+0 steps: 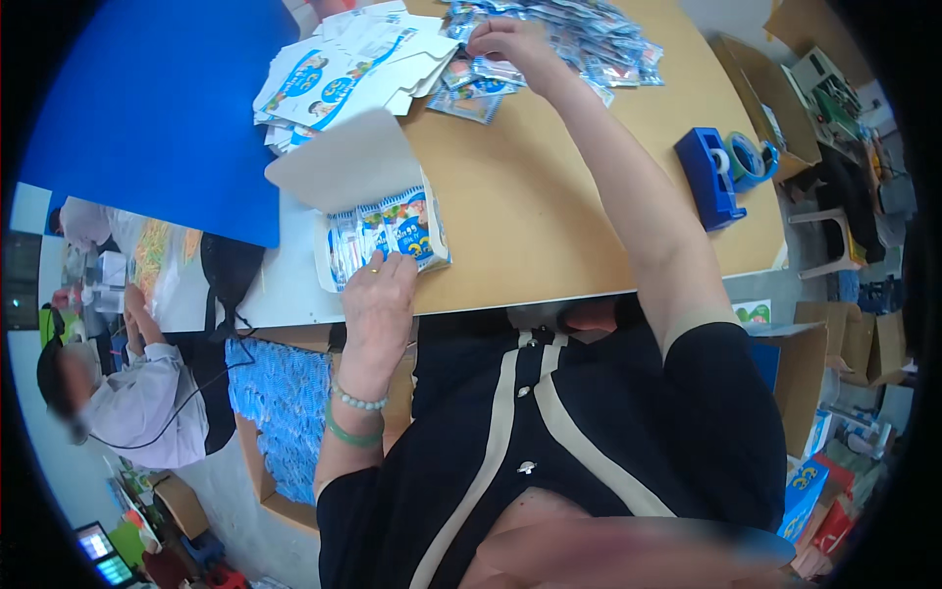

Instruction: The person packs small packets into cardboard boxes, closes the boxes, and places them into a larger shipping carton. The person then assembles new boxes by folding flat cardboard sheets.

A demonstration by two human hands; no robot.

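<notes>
A white cardboard box [439, 236] stands with its lid [339, 162] raised at the table's near edge. Inside it is a row of small printed packets [371, 228], blue and white, standing on edge. My left hand [381, 294] is closed over the box's near side, its fingertips on the packets; the thumb is hidden. Farther off, my right arm reaches to a loose heap of similar blue packets [599, 39]. There my right hand [517, 47] has its fingers bent into a pinch at the heap's left side; what lies between the fingertips cannot be made out.
Flat white cartons [339, 74] are piled left of the heap, beside a blue board [167, 108]. A blue tape dispenser [708, 179] and a tape roll [748, 160] sit at the right. Below the table, a carton holds many blue packets [285, 412]. Another person [147, 402] works at left.
</notes>
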